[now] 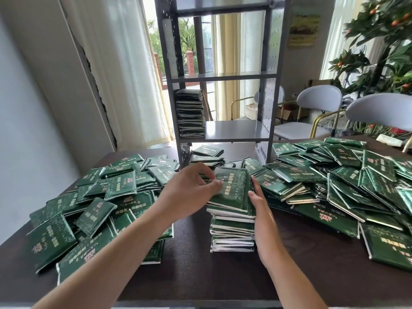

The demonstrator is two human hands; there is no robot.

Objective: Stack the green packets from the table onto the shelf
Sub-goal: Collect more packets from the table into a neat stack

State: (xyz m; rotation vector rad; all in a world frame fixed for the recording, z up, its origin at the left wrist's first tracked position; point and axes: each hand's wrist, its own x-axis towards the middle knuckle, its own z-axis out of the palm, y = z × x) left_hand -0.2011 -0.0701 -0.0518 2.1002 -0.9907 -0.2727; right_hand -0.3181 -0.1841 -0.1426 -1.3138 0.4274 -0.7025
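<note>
One column of packets (pixel 191 113) fills the shelf (pixel 234 130) — both hands, left hand (pixel 191 192) pinching and right hand (pixel 259 204) flat, square a fresh stack (pixel 231 210) — heaps remain on the table (pixel 189 264).

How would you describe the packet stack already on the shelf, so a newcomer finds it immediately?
Start at the grey metal shelf standing at the table's far edge. On its lowest board, hard against the left upright, stands one tall stack of packets. It is the only stack off the table, and looks dark against the window.

- green packets (pixel 231 190): glossy, film-like wrapping
- counter (pixel 191 275): dark wood-look, matt
- shelf (pixel 231 130): grey metal, smooth, perforated side panels
</note>
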